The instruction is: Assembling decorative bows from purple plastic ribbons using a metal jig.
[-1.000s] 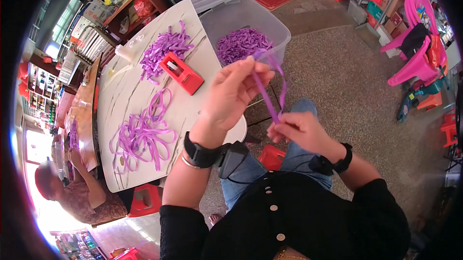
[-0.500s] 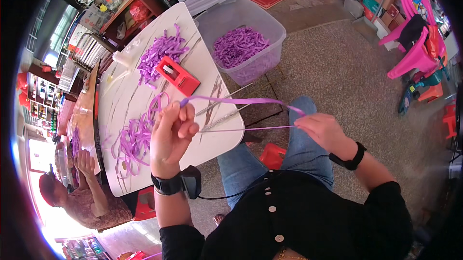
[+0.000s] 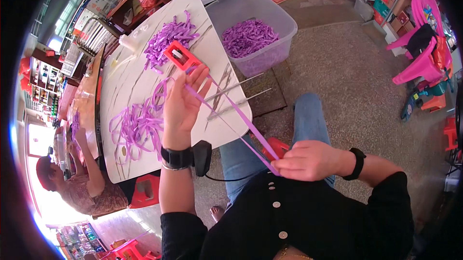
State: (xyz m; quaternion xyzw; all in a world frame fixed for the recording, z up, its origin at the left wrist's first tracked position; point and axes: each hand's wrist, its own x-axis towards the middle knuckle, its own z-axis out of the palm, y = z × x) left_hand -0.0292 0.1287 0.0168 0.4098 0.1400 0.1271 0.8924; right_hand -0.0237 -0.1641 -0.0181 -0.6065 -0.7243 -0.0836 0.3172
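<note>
A loop of purple ribbon (image 3: pixel 251 132) stretches taut between my two hands. My left hand (image 3: pixel 183 105) is raised over the table's right side, palm up. The ribbon passes round its fingers, which are extended, and across by the thumb. Low in front of my lap, my right hand (image 3: pixel 311 160) pinches the other end of the loop between thumb and fingers. Just beyond my left hand lies a red tape dispenser (image 3: pixel 182 56). Loose purple ribbons (image 3: pixel 137 127) are tangled on the table left of that hand, and a heap of short folded ribbon pieces (image 3: pixel 169 38) sits farther back.
The white marbled table (image 3: pixel 217 28) carries two thin metal rods (image 3: pixel 238 103) jutting past its right edge. A clear plastic bin (image 3: pixel 284 28) of purple pieces stands beyond. At left sits another person (image 3: pixel 82 187), hands at a wooden table. A pink chair (image 3: pixel 419 62) is far right.
My right hand has come down toward my body, so the ribbon loop now slants downward. My left hand's fingers have uncurled and stretched upward. The other person's hands have moved.
</note>
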